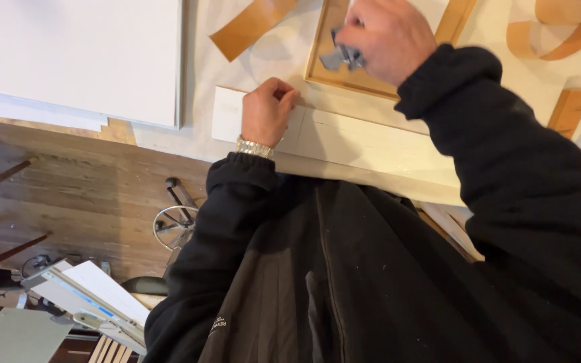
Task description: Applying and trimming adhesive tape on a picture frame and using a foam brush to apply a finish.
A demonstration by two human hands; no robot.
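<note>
My left hand (pixel 265 111) rests as a closed fist on a long white board (pixel 364 144) that lies along the near edge of the work table. A metal watch band shows at its wrist. My right hand (pixel 384 37) is higher up, over a light wooden frame (pixel 344 77), and grips a small grey metal tool (pixel 343 57) between the fingers. Both arms wear black sleeves, and my dark jacket fills the lower right.
A large white panel (pixel 75 57) lies on the table at upper left. Strips of tan wood veneer (pixel 250 25) curl on the table top, with a wood block (pixel 569 111) at right. Below is a wooden floor with a wire stand (pixel 175 225) and stacked boards (pixel 92 299).
</note>
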